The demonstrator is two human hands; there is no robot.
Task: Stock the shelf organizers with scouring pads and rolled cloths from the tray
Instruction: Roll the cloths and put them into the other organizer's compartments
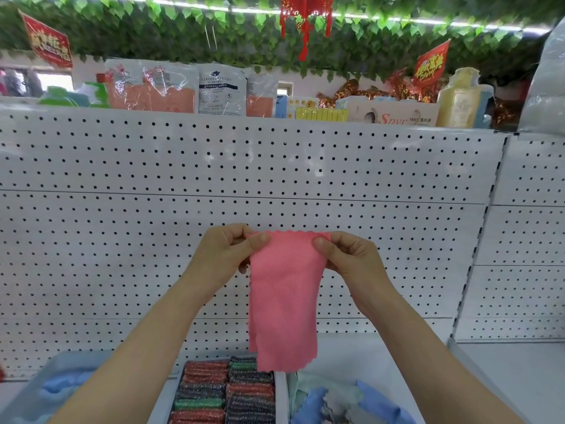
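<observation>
A pink cloth (284, 301) hangs unrolled in front of the pegboard, held up by its two top corners. My left hand (226, 255) pinches the left corner and my right hand (351, 258) pinches the right corner. Below the cloth, a white organizer (165, 393) holds rows of red, green and dark glittery scouring pads (226, 390). To its right another white organizer (282, 393) holds blue and pale green cloths (345, 402). At the lower left a translucent blue tray (61, 365) contains blue cloths (64, 387).
A white pegboard (275, 179) backs the shelf. The top shelf carries packaged cloths (153, 87), boxes (394, 116) and a yellow bottle (458, 99). Green leaf garlands and red decorations hang overhead. A bare white shelf surface (519, 377) lies at the right.
</observation>
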